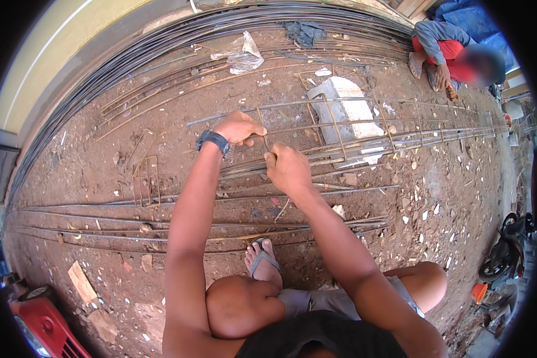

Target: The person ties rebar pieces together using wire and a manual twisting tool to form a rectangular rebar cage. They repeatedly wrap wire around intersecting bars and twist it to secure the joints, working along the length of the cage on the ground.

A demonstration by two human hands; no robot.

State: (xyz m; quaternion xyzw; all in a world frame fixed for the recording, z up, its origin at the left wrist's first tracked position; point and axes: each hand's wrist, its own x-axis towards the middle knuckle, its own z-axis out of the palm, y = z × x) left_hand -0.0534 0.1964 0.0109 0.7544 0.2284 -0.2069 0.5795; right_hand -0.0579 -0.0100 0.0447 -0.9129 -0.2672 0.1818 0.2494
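A long cage of steel reinforcing bars (289,127) lies across in front of me, with square wire stirrups (333,119) spaced along it. My left hand (238,127), with a dark watch at the wrist, is closed around the upper part of a thin stirrup (265,141) near the cage's left end. Lower on the same stirrup, beside the bottom bars, my right hand (288,170) is closed with thumb and forefinger against it. Both palms are hidden. A pale concrete block (349,110) sits under the cage, to the right of my hands.
Loose bars (131,203) and a stirrup (155,179) lie nearer and left. A long bundle of bars (161,39) curves along the wall. A crouching person (438,51) is at the far right. A red car (48,325) and a motorcycle (501,256) stand at the edges.
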